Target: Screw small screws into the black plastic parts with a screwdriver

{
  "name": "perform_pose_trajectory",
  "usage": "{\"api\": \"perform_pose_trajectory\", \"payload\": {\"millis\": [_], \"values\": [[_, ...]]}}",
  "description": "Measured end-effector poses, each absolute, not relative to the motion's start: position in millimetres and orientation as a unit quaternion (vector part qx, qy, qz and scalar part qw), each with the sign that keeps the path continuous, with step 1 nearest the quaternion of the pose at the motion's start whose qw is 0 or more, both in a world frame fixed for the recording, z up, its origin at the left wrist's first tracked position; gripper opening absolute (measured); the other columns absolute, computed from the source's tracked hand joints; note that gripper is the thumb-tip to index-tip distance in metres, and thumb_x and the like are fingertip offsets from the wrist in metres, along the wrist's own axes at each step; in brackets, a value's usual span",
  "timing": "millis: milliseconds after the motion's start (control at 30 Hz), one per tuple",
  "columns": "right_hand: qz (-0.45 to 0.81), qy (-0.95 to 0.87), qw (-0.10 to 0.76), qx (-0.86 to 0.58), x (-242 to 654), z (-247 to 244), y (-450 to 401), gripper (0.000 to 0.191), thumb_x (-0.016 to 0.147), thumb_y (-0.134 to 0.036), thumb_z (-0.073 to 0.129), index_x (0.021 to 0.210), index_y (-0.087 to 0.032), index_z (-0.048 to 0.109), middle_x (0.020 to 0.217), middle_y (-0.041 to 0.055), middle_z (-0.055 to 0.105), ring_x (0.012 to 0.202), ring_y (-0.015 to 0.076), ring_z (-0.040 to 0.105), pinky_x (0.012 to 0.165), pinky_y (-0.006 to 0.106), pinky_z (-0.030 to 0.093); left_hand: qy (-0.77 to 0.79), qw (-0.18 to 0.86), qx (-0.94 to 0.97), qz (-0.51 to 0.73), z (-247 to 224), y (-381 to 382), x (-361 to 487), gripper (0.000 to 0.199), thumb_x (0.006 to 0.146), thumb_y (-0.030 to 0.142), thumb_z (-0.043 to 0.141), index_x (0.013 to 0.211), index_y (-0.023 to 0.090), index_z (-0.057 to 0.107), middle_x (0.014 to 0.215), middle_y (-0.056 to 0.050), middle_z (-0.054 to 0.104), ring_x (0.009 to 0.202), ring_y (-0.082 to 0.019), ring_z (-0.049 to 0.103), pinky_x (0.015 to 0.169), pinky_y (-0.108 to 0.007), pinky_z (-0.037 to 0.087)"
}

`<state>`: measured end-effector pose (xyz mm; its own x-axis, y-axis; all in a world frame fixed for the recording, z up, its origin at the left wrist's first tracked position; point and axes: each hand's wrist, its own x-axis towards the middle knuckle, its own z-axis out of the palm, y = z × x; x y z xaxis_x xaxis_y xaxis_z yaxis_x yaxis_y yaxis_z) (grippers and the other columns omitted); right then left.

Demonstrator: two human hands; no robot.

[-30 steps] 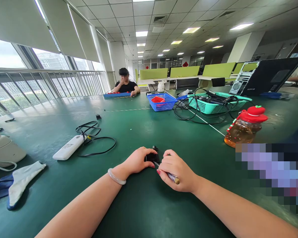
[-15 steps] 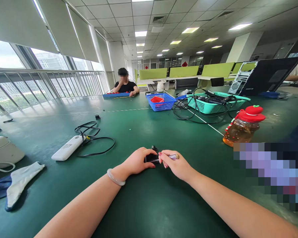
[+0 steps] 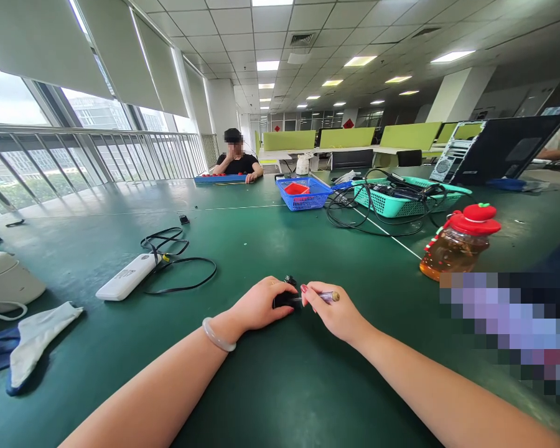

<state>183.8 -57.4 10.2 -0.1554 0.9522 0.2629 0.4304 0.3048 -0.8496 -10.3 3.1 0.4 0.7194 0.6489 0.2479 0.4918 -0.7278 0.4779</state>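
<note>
Near the middle of the green table, my left hand is curled around a small black object, with its thumb and fingers on either side. My right hand grips a screwdriver-like tool with a pale purplish handle. The tool's thin shaft points left, toward the black object; whether its tip touches is too small to tell. A tiny black piece lies just beyond my left fingers.
A white power bank with a black cable lies left, near a glove. Farther off are a blue basket, a teal basket with cables and a red-lidded bottle. A person sits across the table.
My right hand and the tool have shifted slightly to the right. My left hand stays around the black object, and the camera view has moved a little.
</note>
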Motion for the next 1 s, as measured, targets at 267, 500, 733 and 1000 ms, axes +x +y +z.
{"api": "perform_pose_trajectory", "payload": {"millis": [267, 500, 733, 1000], "values": [[0.350, -0.662, 0.501, -0.434, 197.2, 10.5, -54.7, 0.047, 0.089, -0.058, 0.047, 0.063, -0.020, 0.056, 0.053, -0.0021, 0.043, 0.052, 0.0122, 0.041, 0.052, 0.027, 0.034, 0.287, 0.213, 0.886, 0.294, 5.0, 2.5, -13.8, 0.034, 0.086, 0.025, 0.057, 0.120, 0.024, 0.059, 0.118, -0.005, 0.066, 0.108, -0.020, 0.059, 0.099, -0.035, 0.046], [0.325, -0.639, 0.506, -0.480, 210.3, 1.5, -40.1, 0.032, 0.085, -0.051, 0.054, 0.079, -0.020, 0.061, 0.066, -0.0005, 0.053, 0.062, 0.0140, 0.049, 0.059, 0.027, 0.040, 0.445, 0.112, 0.844, 0.277, 2.2, 3.4, -16.2, 0.031, 0.088, 0.020, 0.046, 0.110, 0.022, 0.067, 0.118, -0.005, 0.066, 0.111, -0.024, 0.058, 0.102, -0.043, 0.045], [0.301, -0.685, 0.451, -0.486, 205.3, -2.3, -37.8, 0.030, 0.087, -0.045, 0.051, 0.083, -0.019, 0.065, 0.075, 0.0021, 0.060, 0.068, 0.0149, 0.053, 0.062, 0.026, 0.042, 0.484, 0.064, 0.855, 0.174, 8.5, -8.3, -14.5, 0.031, 0.086, 0.019, 0.045, 0.094, 0.019, 0.074, 0.113, -0.007, 0.069, 0.103, -0.027, 0.062, 0.097, -0.043, 0.049], [0.281, -0.689, 0.459, -0.486, 205.8, -3.8, -37.2, 0.032, 0.089, -0.047, 0.048, 0.082, -0.020, 0.065, 0.073, 0.0017, 0.061, 0.066, 0.0148, 0.054, 0.063, 0.027, 0.043, 0.408, 0.109, 0.880, 0.218, -1.1, -15.5, -3.6, 0.034, 0.084, 0.043, 0.061, 0.113, 0.024, 0.059, 0.138, -0.010, 0.049, 0.132, -0.030, 0.040, 0.107, -0.051, 0.038]]}}
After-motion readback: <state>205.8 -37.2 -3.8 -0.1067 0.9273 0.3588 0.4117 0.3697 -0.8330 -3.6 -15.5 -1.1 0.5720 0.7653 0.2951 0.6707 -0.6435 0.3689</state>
